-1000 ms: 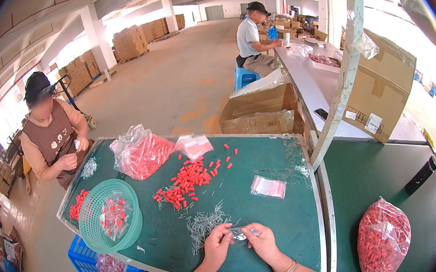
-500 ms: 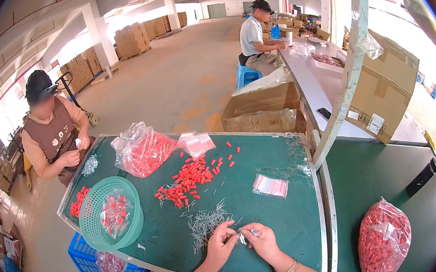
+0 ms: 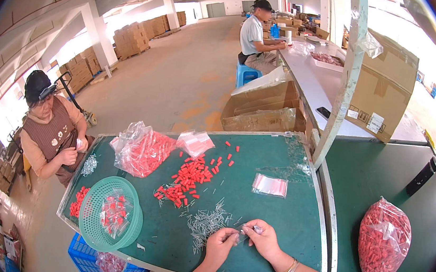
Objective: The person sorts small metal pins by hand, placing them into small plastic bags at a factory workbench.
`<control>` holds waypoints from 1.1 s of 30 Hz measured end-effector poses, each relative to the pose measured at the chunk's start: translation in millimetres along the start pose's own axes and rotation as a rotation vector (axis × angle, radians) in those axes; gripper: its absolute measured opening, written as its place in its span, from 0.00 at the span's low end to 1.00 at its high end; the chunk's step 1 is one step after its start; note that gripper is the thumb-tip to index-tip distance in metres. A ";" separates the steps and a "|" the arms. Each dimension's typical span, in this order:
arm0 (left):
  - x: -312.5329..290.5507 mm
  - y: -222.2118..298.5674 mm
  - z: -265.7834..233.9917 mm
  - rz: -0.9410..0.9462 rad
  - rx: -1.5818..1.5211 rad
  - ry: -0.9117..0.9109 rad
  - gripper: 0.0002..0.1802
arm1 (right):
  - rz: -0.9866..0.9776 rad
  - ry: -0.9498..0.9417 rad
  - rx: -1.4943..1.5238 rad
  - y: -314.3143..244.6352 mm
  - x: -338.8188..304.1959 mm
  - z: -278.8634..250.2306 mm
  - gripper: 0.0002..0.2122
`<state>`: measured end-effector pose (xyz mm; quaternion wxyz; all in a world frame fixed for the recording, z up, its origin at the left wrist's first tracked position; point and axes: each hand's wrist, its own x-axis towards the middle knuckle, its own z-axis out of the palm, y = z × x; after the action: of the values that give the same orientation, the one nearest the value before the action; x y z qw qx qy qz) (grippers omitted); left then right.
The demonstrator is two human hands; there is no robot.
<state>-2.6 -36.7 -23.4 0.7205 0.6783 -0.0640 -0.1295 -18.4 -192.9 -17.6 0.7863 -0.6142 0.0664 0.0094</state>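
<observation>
My left hand point(image 3: 220, 245) and my right hand point(image 3: 264, 242) meet over the near edge of the green tabletop point(image 3: 283, 220). Between their pinched fingertips is a small clear plastic bag point(image 3: 242, 232), partly hidden by the fingers; its contents are too small to make out. Just left of my hands lies a loose heap of thin silver screws point(image 3: 204, 227). Beyond it are scattered red plastic plugs point(image 3: 191, 177). A stack of flat clear bags with a red band point(image 3: 270, 185) rests farther off, to the right of the plugs.
A green mesh basket point(image 3: 138, 218) holding filled bags stands left, above a blue crate point(image 3: 81, 252). Behind lies a big bag of red plugs point(image 3: 144, 152); another bag point(image 3: 383, 243) lies right. A metal post point(image 3: 344, 91) rises beyond. Two co-workers point(image 3: 48, 129) point(image 3: 255, 39) sit nearby.
My fingers have shifted slightly on the small bag, and my left hand has moved a little down and left. The co-worker at left has raised their hands slightly.
</observation>
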 end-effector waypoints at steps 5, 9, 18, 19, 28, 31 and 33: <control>0.9 -4.0 -2.5 0.030 0.020 0.089 0.05 | 0.002 0.021 0.010 -1.3 -0.6 -0.2 0.04; -0.6 -1.7 -2.1 0.054 -0.005 0.126 0.06 | 0.033 -0.007 0.001 0.9 -0.6 -1.1 0.04; 0.4 -4.0 -1.8 0.065 0.103 0.109 0.05 | 0.042 -0.048 0.000 -6.0 -3.1 5.4 0.05; 0.7 -5.6 -2.2 0.065 0.103 0.109 0.05 | 0.039 -0.065 -0.012 -6.6 -3.4 6.2 0.05; -2.3 2.6 0.4 0.104 0.133 0.137 0.07 | 0.036 0.005 -0.012 -0.1 -1.1 0.0 0.04; -2.8 4.4 0.1 0.119 0.151 0.168 0.08 | 0.038 0.041 0.005 -2.0 -0.8 2.0 0.04; -2.7 5.5 0.5 0.125 0.156 0.165 0.08 | 0.048 0.044 0.001 -5.2 -1.6 2.0 0.04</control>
<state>-4.8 -36.1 -17.6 0.6752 0.7351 -0.0568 -0.0227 -19.3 -192.1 -11.9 0.7845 -0.6121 0.0986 0.0146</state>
